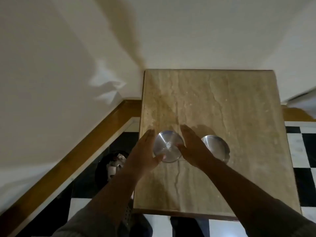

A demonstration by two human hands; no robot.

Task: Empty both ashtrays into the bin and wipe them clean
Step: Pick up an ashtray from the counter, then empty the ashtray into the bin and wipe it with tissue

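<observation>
So the setup is a small beige stone-topped table [222, 103] pushed into a corner against cream walls [51, 65], with a wooden skirting board [77, 154] running along the left and a black-and-white checkered floor [304, 151] underneath. Down on the floor just left of the table there's a dark bin [111, 161] with some crumpled white rubbish in it.

Two shiny metal ashtrays sit side by side on the table, a bit left of centre. The left ashtray [168, 146] sits between both hands, with a small pale speck of something in its middle. The left hand [145, 151] cups its left edge, fingers straight and together, thumb tucked against the near rim. The right hand [193, 147] presses its right edge the same way, flat and fingers closed together. The right ashtray [215, 146] is just beside that hand's back, partly hidden by the wrist.
</observation>
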